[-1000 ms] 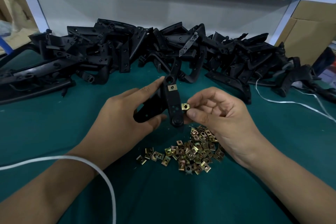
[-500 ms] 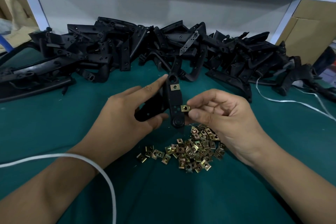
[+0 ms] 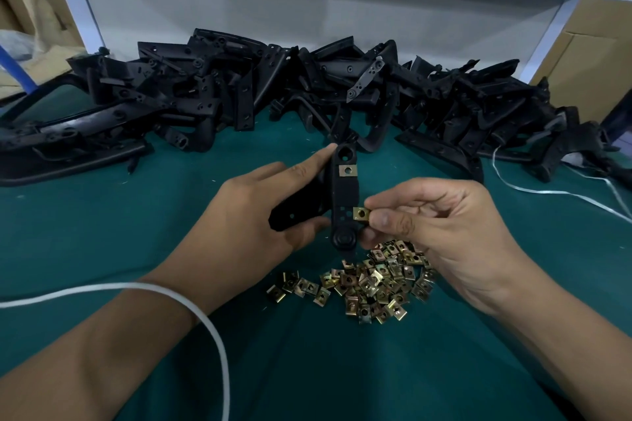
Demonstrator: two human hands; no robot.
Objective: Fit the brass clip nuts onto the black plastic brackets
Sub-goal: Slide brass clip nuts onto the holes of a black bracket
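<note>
Green table (image 3: 136,222): brackets (image 3: 239,96), nuts (image 3: 369,284)

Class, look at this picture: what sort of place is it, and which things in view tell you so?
Probably a factory assembly bench. A big heap of identical black plastic brackets lies at the back, a pile of loose brass clip nuts sits on the green work mat, and cardboard boxes stand beside the frame.

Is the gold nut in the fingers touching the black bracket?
Touching. The head view shows the nut, pinched by the right hand, meeting the bracket's right edge without a gap.
</note>
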